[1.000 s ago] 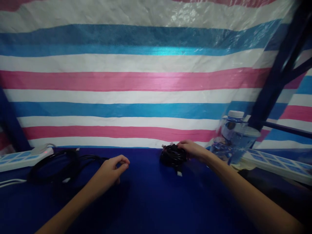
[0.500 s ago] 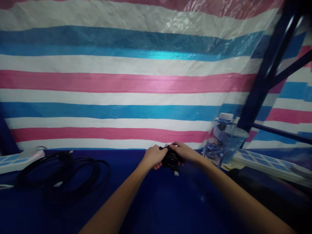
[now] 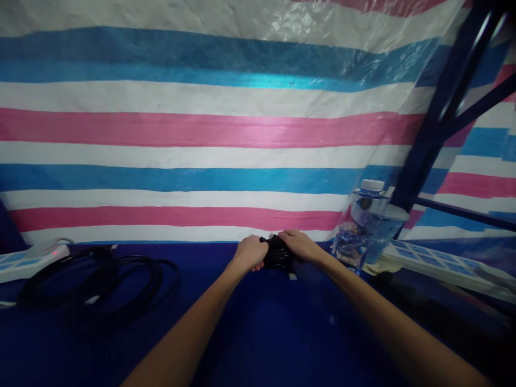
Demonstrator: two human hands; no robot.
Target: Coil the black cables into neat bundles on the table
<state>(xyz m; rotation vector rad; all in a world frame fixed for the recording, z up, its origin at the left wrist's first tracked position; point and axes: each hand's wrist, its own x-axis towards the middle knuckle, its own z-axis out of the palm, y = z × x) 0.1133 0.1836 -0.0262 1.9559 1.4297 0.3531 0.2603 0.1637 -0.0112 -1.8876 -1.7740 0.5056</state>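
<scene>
A bundled black cable (image 3: pixel 278 255) is held between my two hands near the back edge of the blue table (image 3: pixel 266 333). My left hand (image 3: pixel 250 252) is closed on its left side, fingertips curled underneath. On the other side, my right hand (image 3: pixel 299 245) grips the bundle, with most of its fingers hidden behind. A light-coloured connector end (image 3: pixel 292 276) hangs out below the bundle, and another pale tip shows at its top.
Loose black cable coils (image 3: pixel 100 285) lie at the left beside a white power strip (image 3: pixel 32 262) with a red light. At the right stand a clear water bottle (image 3: pixel 357 231) and a plastic cup (image 3: pixel 385 234), near another power strip (image 3: pixel 439 263). A striped tarp (image 3: pixel 201 129) hangs behind, with a blue metal post (image 3: pixel 427 134).
The view has tilted and shifted slightly. My right thumb has drawn back from the top of the bundle, exposing more of the cable, while both hands keep hold of it.
</scene>
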